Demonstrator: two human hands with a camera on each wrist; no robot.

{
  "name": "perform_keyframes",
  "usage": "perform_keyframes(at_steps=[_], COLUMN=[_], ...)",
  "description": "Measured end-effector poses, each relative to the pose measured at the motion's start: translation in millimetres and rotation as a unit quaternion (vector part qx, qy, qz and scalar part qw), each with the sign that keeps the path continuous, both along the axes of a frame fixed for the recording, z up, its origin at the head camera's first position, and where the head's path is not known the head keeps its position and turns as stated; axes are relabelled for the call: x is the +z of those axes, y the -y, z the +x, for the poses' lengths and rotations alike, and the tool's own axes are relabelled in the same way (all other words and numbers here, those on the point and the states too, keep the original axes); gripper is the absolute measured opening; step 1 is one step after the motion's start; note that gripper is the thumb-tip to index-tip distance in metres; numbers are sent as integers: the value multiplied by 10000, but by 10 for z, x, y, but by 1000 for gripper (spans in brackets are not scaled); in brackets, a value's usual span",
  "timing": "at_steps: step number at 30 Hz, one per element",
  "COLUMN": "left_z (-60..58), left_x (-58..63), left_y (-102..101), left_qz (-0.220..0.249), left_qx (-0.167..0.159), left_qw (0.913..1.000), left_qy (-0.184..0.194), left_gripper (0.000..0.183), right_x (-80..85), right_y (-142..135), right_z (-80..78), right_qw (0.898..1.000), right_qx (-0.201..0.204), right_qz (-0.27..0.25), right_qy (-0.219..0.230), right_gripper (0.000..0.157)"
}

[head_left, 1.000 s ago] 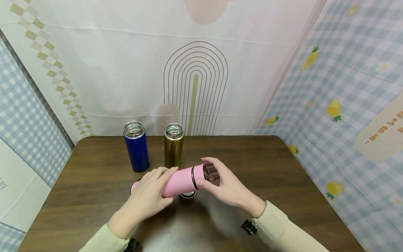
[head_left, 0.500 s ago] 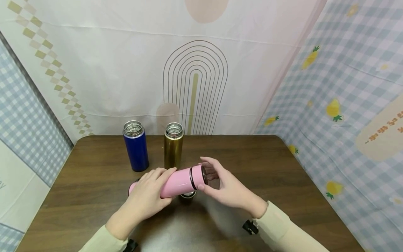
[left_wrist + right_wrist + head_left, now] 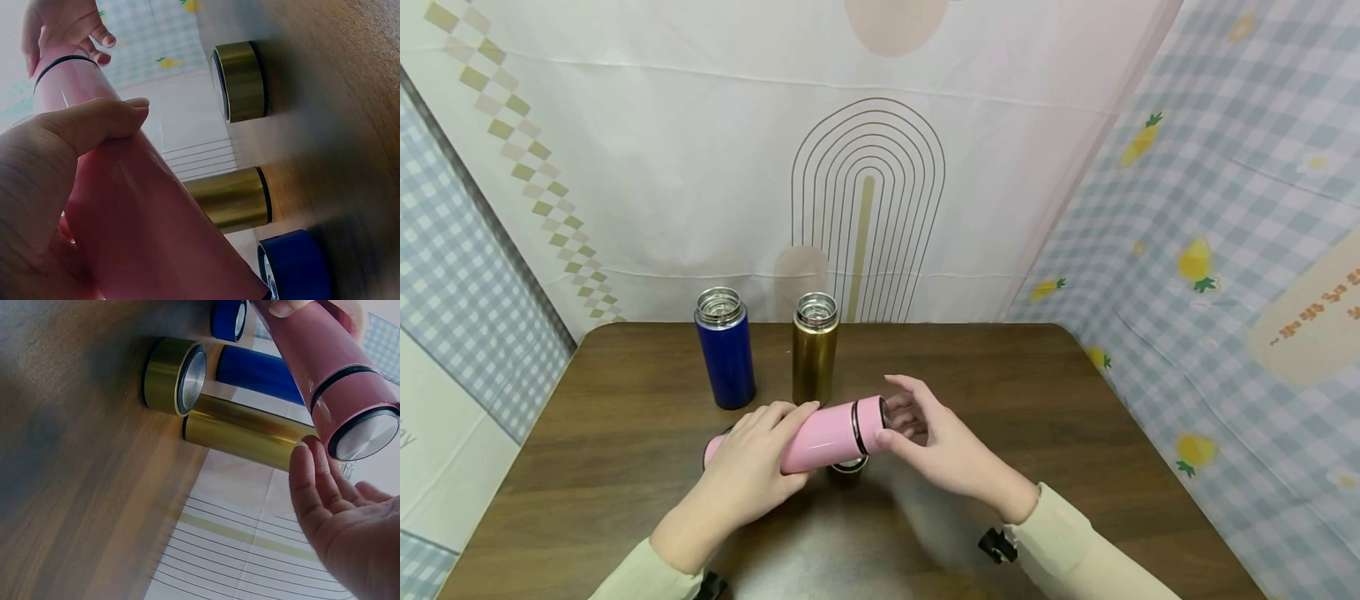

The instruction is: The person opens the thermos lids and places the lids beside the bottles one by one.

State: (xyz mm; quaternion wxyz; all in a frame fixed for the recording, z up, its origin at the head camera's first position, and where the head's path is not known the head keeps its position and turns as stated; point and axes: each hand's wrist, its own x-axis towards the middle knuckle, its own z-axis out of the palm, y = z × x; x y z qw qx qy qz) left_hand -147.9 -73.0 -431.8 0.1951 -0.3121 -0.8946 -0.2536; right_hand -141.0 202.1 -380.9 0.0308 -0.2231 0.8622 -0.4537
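My left hand (image 3: 745,468) grips a pink thermos bottle (image 3: 827,435) around its body, holding it tilted above the table. Its lid (image 3: 870,423) is on and points right. Beside that lid end is my right hand (image 3: 943,446), fingers spread and loosely bent; in the right wrist view its fingertips (image 3: 304,450) are close to the lid's rim, and contact is hard to tell. A gold lid (image 3: 847,471) lies on the table under the bottle, partly covered by it. A blue lid (image 3: 297,265) shows in the left wrist view; in the head view it is hidden.
Behind the pink bottle stand a blue thermos bottle (image 3: 726,354) and a gold thermos bottle (image 3: 814,354), both upright and lidless. They stand on a brown wooden table (image 3: 1037,400). Patterned cloth (image 3: 700,167) hangs along its back and sides.
The pink bottle and left hand have shifted slightly left and down. My right hand's fingers have drawn back a little from the lid end. The standing bottles have not moved.
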Motion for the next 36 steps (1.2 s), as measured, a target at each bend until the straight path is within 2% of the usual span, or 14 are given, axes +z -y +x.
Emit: perform_keyframes(at_steps=[4, 9, 14, 18, 22, 26, 31, 36], left_z=[2, 2, 6, 1, -10, -18, -38, -61], left_x=[-4, 1, 16, 25, 28, 26, 45, 69], left_y=[0, -7, -11, -16, -17, 1, 51, 109], left_qz=[13, 18, 9, -15, -16, -96, -215, -198], left_qx=[3, 12, 32, 58, 23, 2, 151, 294], left_qw=[10000, 10000, 9999, 9997, 9992, 9990, 9991, 9991], left_qy=[-38, -89, -130, -235, -390, -433, -326, -247], left_gripper=[83, 83, 85, 86, 85, 83, 84, 86], right_x=[-3, 21, 98, 135, 126, 100, 105, 118], right_y=[-9, 5, 32, 46, 44, 39, 1, -103], right_z=[2, -20, -49, -75, -97, -105, -113, -120], right_qw=[9994, 9975, 9878, 9780, 9763, 9700, 9566, 9619], right_qx=[201, 177, 281, 435, 662, 770, 635, 301], right_qz=[24, 299, 1093, 1702, 1794, 1878, 2090, 2013], right_qy=[-271, -610, -1070, -1128, -1014, -1338, -1929, -1823], right_gripper=[69, 69, 71, 74, 64, 56, 58, 60])
